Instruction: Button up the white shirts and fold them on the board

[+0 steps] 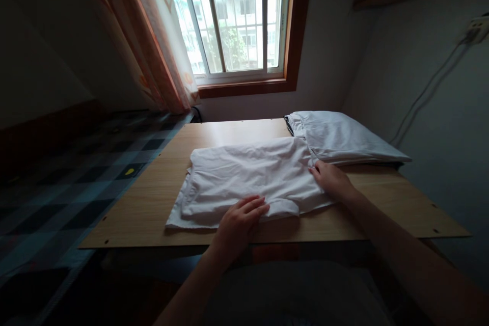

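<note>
A white garment (pixel 248 175) lies partly folded and rumpled on a wooden board (pixel 145 204). My left hand (pixel 239 219) rests flat on its near edge, fingers stretched out toward the right. My right hand (pixel 331 179) lies on the garment's right end, fingers extended and pressing the cloth. Neither hand grips anything. Just behind my right hand sits a stack of folded white cloth (pixel 340 137) at the board's far right.
The board lies over a bed with a dark checked cover (pixel 76 178) at left. A window (pixel 233 15) with a patterned curtain (pixel 153 35) is behind. A wall with a cable (pixel 428 91) and socket (pixel 477 28) runs along the right.
</note>
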Tool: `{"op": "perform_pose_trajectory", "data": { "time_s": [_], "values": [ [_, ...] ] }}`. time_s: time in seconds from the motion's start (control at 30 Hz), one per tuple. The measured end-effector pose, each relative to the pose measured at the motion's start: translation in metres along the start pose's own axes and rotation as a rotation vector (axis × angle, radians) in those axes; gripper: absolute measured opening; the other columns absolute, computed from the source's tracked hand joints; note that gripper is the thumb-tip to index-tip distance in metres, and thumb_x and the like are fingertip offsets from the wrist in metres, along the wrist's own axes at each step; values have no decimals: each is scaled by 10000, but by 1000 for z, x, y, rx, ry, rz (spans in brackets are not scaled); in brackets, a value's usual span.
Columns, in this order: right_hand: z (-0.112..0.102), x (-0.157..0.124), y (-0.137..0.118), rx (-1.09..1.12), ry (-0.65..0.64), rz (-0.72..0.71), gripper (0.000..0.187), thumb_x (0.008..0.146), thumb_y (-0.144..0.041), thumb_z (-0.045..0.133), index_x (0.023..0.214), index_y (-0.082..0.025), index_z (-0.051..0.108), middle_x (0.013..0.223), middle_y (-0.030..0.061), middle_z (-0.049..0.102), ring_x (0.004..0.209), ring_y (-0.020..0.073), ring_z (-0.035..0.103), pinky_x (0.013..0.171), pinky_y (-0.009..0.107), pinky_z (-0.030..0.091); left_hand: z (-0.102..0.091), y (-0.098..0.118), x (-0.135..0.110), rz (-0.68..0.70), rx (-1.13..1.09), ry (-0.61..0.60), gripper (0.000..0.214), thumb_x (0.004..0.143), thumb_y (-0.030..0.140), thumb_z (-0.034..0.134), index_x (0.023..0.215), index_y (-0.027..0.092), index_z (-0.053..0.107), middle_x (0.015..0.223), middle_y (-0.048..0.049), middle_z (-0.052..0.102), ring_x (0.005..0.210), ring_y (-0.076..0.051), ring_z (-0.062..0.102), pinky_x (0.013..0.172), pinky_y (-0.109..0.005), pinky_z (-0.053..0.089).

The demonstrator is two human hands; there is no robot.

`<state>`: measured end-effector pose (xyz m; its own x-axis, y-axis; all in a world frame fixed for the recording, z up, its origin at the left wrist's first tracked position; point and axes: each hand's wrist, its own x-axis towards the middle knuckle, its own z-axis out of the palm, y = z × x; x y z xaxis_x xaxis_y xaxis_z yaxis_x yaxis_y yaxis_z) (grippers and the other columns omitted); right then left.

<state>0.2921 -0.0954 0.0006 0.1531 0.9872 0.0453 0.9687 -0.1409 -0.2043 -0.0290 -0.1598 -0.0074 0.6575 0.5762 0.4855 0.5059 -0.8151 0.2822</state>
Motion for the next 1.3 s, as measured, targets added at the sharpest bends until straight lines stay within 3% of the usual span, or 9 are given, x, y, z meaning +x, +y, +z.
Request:
{"op": "perform_pose_trajectory", "data": {
  "time_s": [0.23, 0.43, 0.57, 0.73, 0.9, 1.1, 1.3],
  "values": [
    [6, -10, -6, -65, 53, 15, 318, 1008, -397, 373, 1093, -177, 586, 936, 139, 730, 793, 245, 689, 592, 282, 340, -9, -5, 2, -14, -203, -83, 371, 903, 59, 444, 1148, 204, 682, 1259, -82, 674, 1272, -194, 551, 1035, -396, 510],
    [5, -9, 3, 80, 97, -1, 324, 991, -432, 402, 923, -201, 619, 875, 103, 728, 785, 222, 666, 567, 267, 297, -11, 14, 14, -58, -23, -137, 339, 886, 110, 540, 1185, 217, 659, 1260, -77, 668, 1222, -243, 570, 1049, -468, 478],
    [3, -8, 7, 198, 104, 45, 363, 967, -491, 424, 899, -205, 635, 871, 97, 725, 797, 223, 657, 575, 261, 305, 3, 30, 34, 21, 52, -165, 333, 909, 138, 552, 1225, 219, 623, 1272, -60, 661, 1217, -237, 568, 1060, -439, 456],
    [4, -7, 5, 170, 109, 64, 350, 962, -472, 440, 937, -198, 656, 915, 114, 733, 817, 238, 666, 578, 269, 298, 31, 39, 60, 55, 125, -184, 246, 921, 132, 560, 1145, 184, 648, 1211, -63, 690, 1187, -249, 586, 983, -404, 503],
    [3, -2, 4, 127, 88, 36, 281, 961, -392, 465, 970, -189, 659, 910, 117, 736, 805, 229, 670, 582, 271, 315, 48, 32, 60, 33, 1, -82, 227, 918, 126, 556, 1080, 209, 692, 1157, -53, 717, 1183, -225, 596, 971, -386, 520],
    [-1, 15, 9, 142, 57, 1, 235, 958, -308, 467, 963, -156, 646, 901, 137, 719, 802, 226, 659, 641, 276, 374, 49, 24, 54, -12, -261, -26, 337, 837, 58, 552, 1083, 226, 711, 1186, -40, 712, 1190, -203, 596, 1009, -372, 511],
    [-5, 62, 7, 515, 109, 16, 380, 906, -345, 545, 1228, -145, 573, 982, 117, 701, 840, 209, 641, 697, 260, 453, 47, 28, 55, -32, -264, -48, 348, 833, 58, 530, 1091, 214, 702, 1208, -57, 702, 1189, -212, 595, 1021, -389, 504]
  ]
}}
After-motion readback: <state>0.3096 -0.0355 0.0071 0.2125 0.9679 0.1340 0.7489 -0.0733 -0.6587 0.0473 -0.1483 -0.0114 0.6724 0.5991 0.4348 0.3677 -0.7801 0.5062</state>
